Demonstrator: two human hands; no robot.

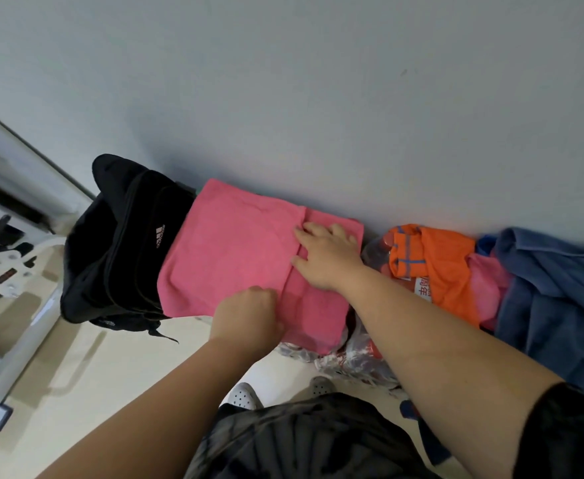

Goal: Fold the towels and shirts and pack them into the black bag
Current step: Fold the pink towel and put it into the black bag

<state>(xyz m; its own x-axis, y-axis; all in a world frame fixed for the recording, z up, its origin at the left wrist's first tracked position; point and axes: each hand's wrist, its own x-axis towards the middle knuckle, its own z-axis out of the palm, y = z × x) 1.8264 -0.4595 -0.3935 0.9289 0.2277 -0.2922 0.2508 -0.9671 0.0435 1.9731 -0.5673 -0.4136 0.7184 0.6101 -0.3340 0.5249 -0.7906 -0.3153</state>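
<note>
A pink towel (228,250) lies partly folded against the wall, its left end resting on the black bag (111,250), which bears a white logo. My right hand (325,257) presses flat on the towel's right part, fingers spread along a fold line. My left hand (249,312) is closed on the towel's near edge. To the right lie an orange shirt (442,267), another pink cloth (487,288) and a blue garment (556,299) in a heap.
A grey wall (318,98) runs directly behind the pile. Clear plastic packaging with red items (363,357) sits under the towel's right end. White furniture (14,288) stands at the left on a pale floor. My shoes (245,397) show below.
</note>
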